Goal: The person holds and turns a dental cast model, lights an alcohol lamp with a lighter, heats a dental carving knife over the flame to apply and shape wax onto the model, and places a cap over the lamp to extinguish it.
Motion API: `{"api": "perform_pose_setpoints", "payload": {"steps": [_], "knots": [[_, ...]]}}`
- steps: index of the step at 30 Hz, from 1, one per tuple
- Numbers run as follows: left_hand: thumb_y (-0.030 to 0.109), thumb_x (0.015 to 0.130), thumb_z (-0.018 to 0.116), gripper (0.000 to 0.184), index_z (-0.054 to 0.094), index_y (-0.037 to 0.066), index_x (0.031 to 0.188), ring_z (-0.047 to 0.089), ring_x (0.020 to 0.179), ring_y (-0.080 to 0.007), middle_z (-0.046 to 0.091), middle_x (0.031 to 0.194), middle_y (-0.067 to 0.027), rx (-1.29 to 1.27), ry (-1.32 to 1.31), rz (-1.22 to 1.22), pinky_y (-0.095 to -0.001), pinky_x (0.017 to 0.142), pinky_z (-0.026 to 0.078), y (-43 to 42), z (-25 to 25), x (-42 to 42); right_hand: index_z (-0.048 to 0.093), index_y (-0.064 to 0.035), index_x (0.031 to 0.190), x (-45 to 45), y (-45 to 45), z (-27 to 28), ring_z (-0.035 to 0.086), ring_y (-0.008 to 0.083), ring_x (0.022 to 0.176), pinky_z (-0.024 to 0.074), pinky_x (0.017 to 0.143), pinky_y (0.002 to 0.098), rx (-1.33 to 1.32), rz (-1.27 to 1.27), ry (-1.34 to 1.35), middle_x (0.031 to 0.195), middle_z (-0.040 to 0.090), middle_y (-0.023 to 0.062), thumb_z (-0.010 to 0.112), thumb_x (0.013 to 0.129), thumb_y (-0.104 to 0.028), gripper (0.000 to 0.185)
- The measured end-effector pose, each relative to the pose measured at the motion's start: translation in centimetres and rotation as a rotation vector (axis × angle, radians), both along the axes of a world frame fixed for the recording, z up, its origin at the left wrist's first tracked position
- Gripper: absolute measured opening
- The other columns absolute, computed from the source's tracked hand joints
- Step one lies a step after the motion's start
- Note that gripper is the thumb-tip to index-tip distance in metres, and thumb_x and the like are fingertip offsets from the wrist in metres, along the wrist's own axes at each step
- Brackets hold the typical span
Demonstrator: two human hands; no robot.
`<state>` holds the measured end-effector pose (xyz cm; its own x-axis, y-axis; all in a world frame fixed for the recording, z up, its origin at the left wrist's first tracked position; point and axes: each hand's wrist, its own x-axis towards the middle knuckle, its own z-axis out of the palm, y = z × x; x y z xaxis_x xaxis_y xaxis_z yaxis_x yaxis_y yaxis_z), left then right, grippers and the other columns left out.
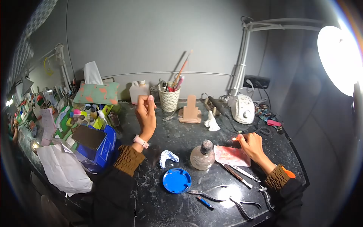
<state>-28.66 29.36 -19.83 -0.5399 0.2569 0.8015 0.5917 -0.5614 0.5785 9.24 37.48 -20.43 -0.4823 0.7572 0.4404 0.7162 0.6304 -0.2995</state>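
Observation:
My left hand point(146, 116) is raised over the bench, fingers curled together; what it holds, if anything, is too small to tell. My right hand point(251, 145) is closed in a pinch above a pink-stained pad point(232, 156), with a small pinkish thing at its fingertips that I cannot make out. Between the hands stands a round glass bottle point(202, 157) with a dark cap. A white and blue horseshoe-shaped dental piece point(168, 158) lies left of it, above a round blue dish point(177, 181).
Pliers point(213, 195), a blue pencil stub point(205, 202) and slim tools point(236, 176) lie in front. Behind are a woven cup of brushes point(169, 99), a pink stand point(190, 113), a white control unit point(242, 109) and a lamp point(338, 60). A blue bin point(104, 151) stands left.

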Motion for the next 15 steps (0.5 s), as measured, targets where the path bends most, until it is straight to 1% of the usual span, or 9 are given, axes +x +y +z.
{"api": "perform_pose_setpoints", "payload": {"steps": [1,2,3,5,8,11,13,14,15], "knots": [[0.018,0.097,0.05,0.022,0.052,0.002,0.082,0.044,0.058,-0.0053,0.051,0.068,0.0002,-0.038,0.004,-0.183,-0.0228,0.054,0.036,-0.9,0.4,1.1,0.073,-0.0062,0.074,-0.2,-0.5,0.6,0.056,0.0376,0.051,0.0421,0.053,0.0438,-0.041,0.006,0.02,0.051,0.053,0.0207,0.048,0.086,-0.045,0.048],[0.019,0.098,0.048,0.028,0.052,0.002,0.075,0.045,0.06,-0.0044,0.052,0.065,0.0002,-0.211,0.065,-0.194,-0.0219,0.054,0.036,-1.7,0.6,2.6,0.073,-0.0065,0.077,-0.2,-0.1,0.2,0.057,0.0382,0.054,0.0421,0.055,0.045,-0.023,0.005,-0.007,0.052,0.054,0.0211,0.046,0.087,-0.047,0.05],[0.021,0.097,0.048,0.037,0.053,0.001,0.066,0.047,0.058,-0.0083,0.054,0.06,-0.0031,-0.387,0.126,-0.184,-0.0242,0.054,0.037,-2.6,0.9,3.4,0.073,-0.0064,0.077,-0.1,0.0,0.1,0.057,0.0384,0.055,0.0422,0.055,0.0454,-0.016,0.003,-0.008,0.053,0.055,0.0212,0.045,0.087,-0.047,0.05],[0.023,0.096,0.049,0.042,0.055,0.0,0.061,0.051,0.058,-0.0177,0.054,0.058,-0.0082,-0.531,0.43,-0.004,-0.0305,0.056,0.039,-4.0,1.2,4.8,0.072,-0.0062,0.076,0.0,0.0,-0.1,0.058,0.0387,0.057,0.0423,0.057,0.0462,-0.007,0.006,-0.017,0.054,0.055,0.0214,0.044,0.088,-0.047,0.051],[0.024,0.095,0.05,0.044,0.057,-0.001,0.059,0.053,0.06,-0.0273,0.055,0.06,-0.0129,-0.458,0.476,0.044,-0.0368,0.058,0.04,-3.4,-1.2,3.9,0.066,-0.0033,0.075,0.4,0.2,-0.1,0.058,0.0411,0.063,0.0423,0.061,0.0481,-0.059,0.022,-0.036,0.06,0.058,0.0215,0.041,0.088,-0.042,0.048],[0.024,0.095,0.05,0.043,0.058,-0.001,0.061,0.054,0.062,-0.0297,0.056,0.061,-0.0131,-0.484,0.434,0.079,-0.0387,0.061,0.041,-3.1,-2.3,1.8,0.061,-0.0015,0.078,0.9,0.5,-0.2,0.058,0.0418,0.069,0.0425,0.064,0.0493,-0.085,0.063,-0.065,0.071,0.06,0.0223,0.042,0.085,-0.037,0.04],[0.017,0.091,0.053,0.033,0.059,-0.001,0.064,0.056,0.064,-0.0292,0.057,0.064,-0.0139,-0.539,0.4,0.135,-0.0377,0.062,0.042,-3.3,-2.9,0.3,0.061,-0.0012,0.081,0.8,0.4,-0.3,0.058,0.0417,0.071,0.0429,0.066,0.0494,-0.077,0.133,-0.083,0.075,0.061,0.0226,0.043,0.084,-0.035,0.038],[0.015,0.09,0.054,0.03,0.059,-0.001,0.066,0.057,0.064,-0.0289,0.057,0.065,-0.014,-0.537,0.38,0.165,-0.0375,0.062,0.042,-3.4,-3.3,-0.3,0.06,-0.0014,0.082,0.9,0.3,0.0,0.059,0.0386,0.076,0.0439,0.068,0.0478,-0.115,0.179,-0.142,0.081,0.062,0.0203,0.044,0.082,-0.029,0.032],[0.013,0.089,0.055,0.026,0.059,-0.002,0.068,0.057,0.065,-0.0287,0.058,0.067,-0.0142,-0.538,0.357,0.196,-0.0373,0.062,0.042,-3.5,-3.9,-1.0,0.06,-0.0017,0.082,0.8,0.1,0.1,0.059,0.0372,0.078,0.0442,0.069,0.047,-0.085,0.241,-0.122,0.081,0.061,0.0192,0.044,0.081,-0.028,0.031]]}}
